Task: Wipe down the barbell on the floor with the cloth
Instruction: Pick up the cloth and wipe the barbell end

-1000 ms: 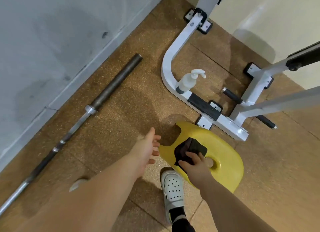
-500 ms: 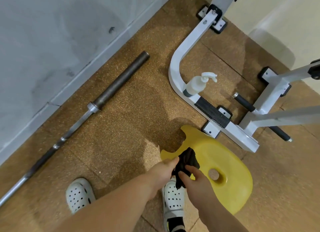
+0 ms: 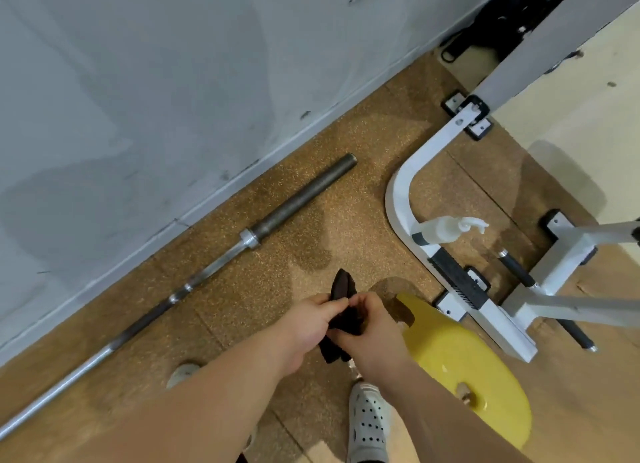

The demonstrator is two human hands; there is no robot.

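A long steel barbell (image 3: 214, 265) lies on the cork-coloured floor along the wall, its dark sleeve end pointing up and right. My left hand (image 3: 308, 320) and my right hand (image 3: 370, 327) meet in the lower middle of the view, both gripping a dark brown cloth (image 3: 342, 289). Part of the cloth sticks up above my fingers and part hangs below them. The hands are held above the floor, to the right of the barbell and apart from it.
A yellow stool (image 3: 464, 362) stands just right of my hands. Behind it is a white bench frame (image 3: 398, 199) with a white spray bottle (image 3: 440, 228) resting on it. My white clog (image 3: 367, 424) is below my hands. A grey wall runs along the left.
My right hand lifted the cloth off the yellow stool, and my left hand came in and took hold of it too. The view has shifted up and back.
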